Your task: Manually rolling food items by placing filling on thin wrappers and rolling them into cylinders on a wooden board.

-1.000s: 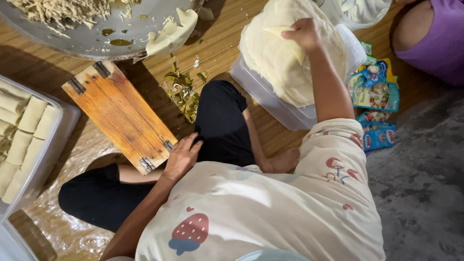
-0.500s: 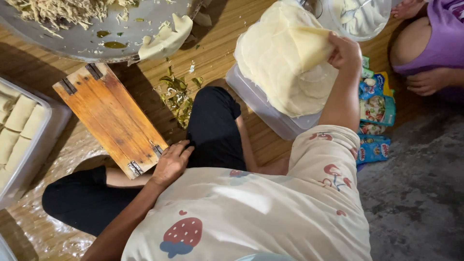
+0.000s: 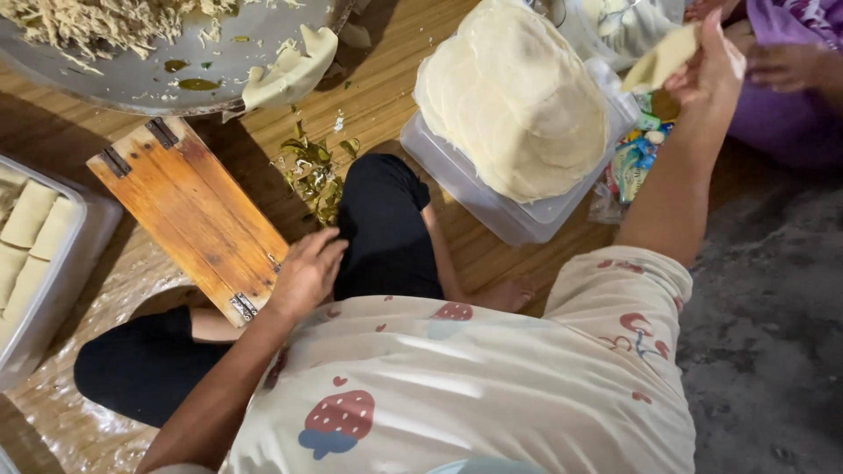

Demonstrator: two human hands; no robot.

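My right hand (image 3: 709, 68) is raised at the upper right, shut on a thin pale round wrapper (image 3: 660, 60) that hangs folded from my fingers. It is clear of the stack of the same wrappers (image 3: 514, 96), which lies on a clear plastic container (image 3: 527, 224). My left hand (image 3: 307, 274) rests with loosely curled fingers against the near corner of a wooden board (image 3: 189, 211) with metal hinges, beside my knee. It holds nothing.
A big metal pan (image 3: 149, 83) with shredded filling and a lump of dough stands at the top left. A tray of rolled wraps (image 3: 75, 263) is at the left edge. Leaf scraps (image 3: 312, 171), snack packets (image 3: 632, 162) and another person in purple (image 3: 790, 79) are nearby.
My right hand peeled one wrapper off the stack and carried it up and to the right. My left hand stayed at the board's corner.
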